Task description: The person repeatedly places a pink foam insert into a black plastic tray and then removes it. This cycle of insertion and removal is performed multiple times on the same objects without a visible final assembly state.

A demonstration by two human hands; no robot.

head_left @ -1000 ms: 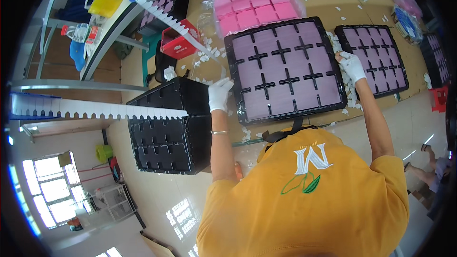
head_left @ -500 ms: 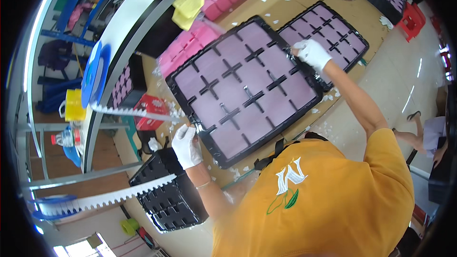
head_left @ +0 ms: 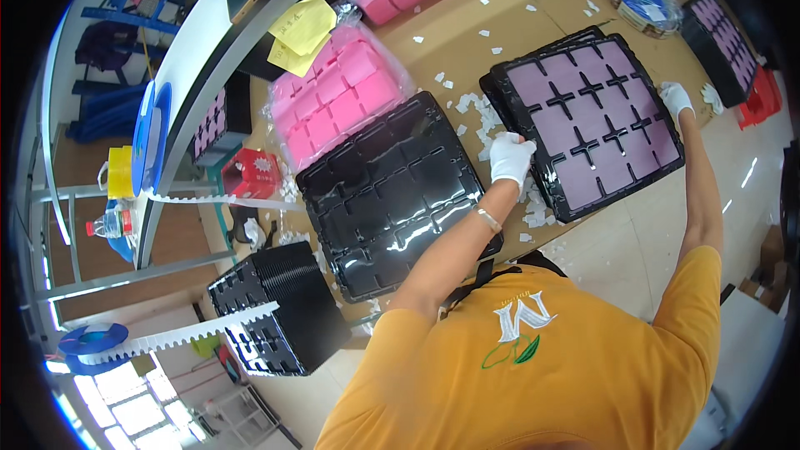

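My gloved left hand (head_left: pixel 509 160) closes on the left rim of a black compartment tray (head_left: pixel 618 192) filled with pale purple pads (head_left: pixel 602 119). My gloved right hand (head_left: pixel 677 99) holds the opposite rim, its fingers partly hidden by the tray edge. This tray rests over another black tray (head_left: pixel 493 100), which peeks out at its upper left. Directly in front of me lies an unfilled, glossy black tray (head_left: pixel 387 187), partly covered by my left forearm.
Pink foam blocks in plastic (head_left: pixel 337 87) lie beyond the unfilled tray. A tall stack of black trays (head_left: pixel 287 308) stands at left, near a notched white strip (head_left: pixel 200 329). White scraps (head_left: pixel 483 121) litter the brown work surface. A blue roll (head_left: pixel 637 2) sits at far right.
The filled tray has moved right from in front of me onto the other filled tray. An unfilled black tray now shows where it was. Both hands moved right with it.
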